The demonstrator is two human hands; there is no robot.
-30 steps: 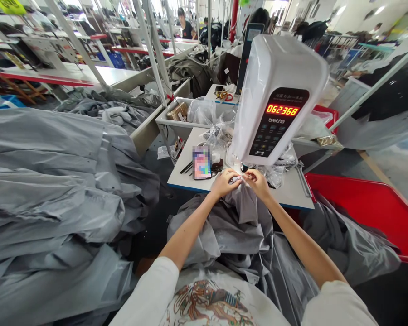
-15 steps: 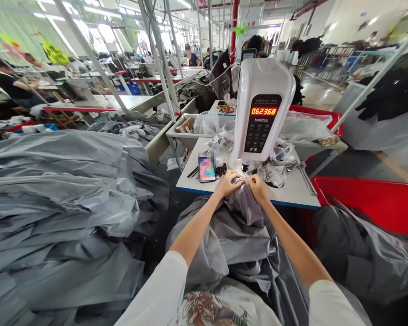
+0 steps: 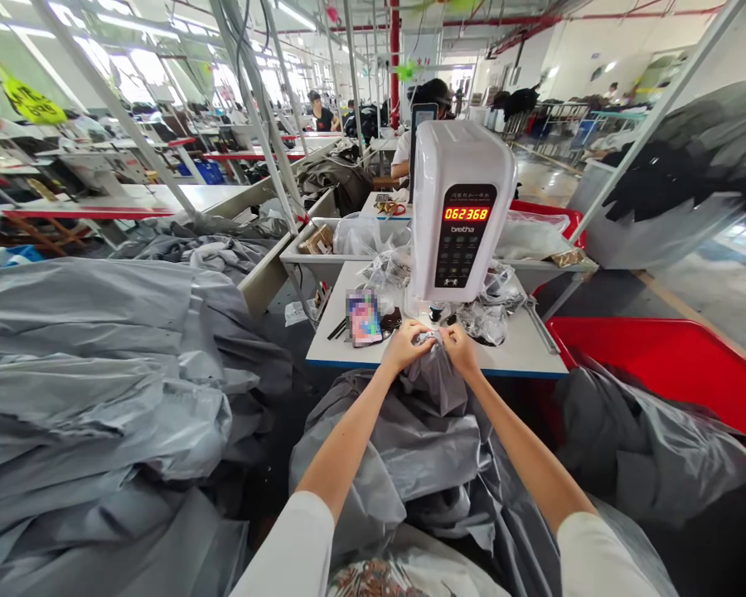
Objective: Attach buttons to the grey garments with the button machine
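Seen from the head camera, the left hand (image 3: 406,347) and right hand (image 3: 460,348) almost touch, each pinched closed on a gathered fold of gray cloth (image 3: 435,390) at the near edge of the table (image 3: 522,358). The cloth's long fall runs from that grip toward the near side. Just beyond stands the white sewing machine (image 3: 461,207), marginally nearer the right hand; clear plastic bags (image 3: 486,323) lie right of the hands, with a red bin (image 3: 652,348) farther right.

The fingers (image 3: 410,338) hide the pinched part of the gray fabric (image 3: 432,385).
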